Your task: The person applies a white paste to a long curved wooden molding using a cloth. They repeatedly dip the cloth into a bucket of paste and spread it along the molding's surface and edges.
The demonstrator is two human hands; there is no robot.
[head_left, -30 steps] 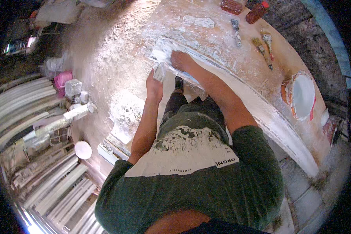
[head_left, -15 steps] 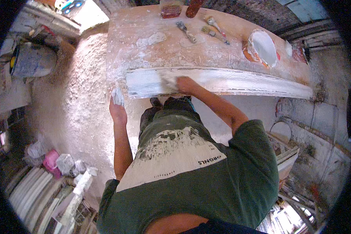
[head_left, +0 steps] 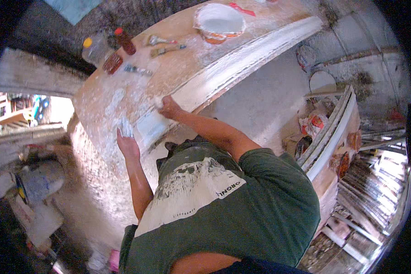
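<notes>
A long white moulding lies along the near edge of the table, slanting from near left to far right. My right hand is closed at its surface, not far from the near left end. Something pale pokes out at the fingers, but its kind is blurred. Beside that end, my left hand is closed on a flat, white-smeared piece; whether it is a scraper or a rag does not show.
On the table lie several paintbrushes, a bucket of white paste, a red-capped bottle and a clear yellow-capped jug. A white-edged ledge stands at my right. A bluish container is at far left.
The view has turned, so the table and moulding now slant up to the right. My right hand has moved along the moulding toward its left end. My left hand keeps its grip.
</notes>
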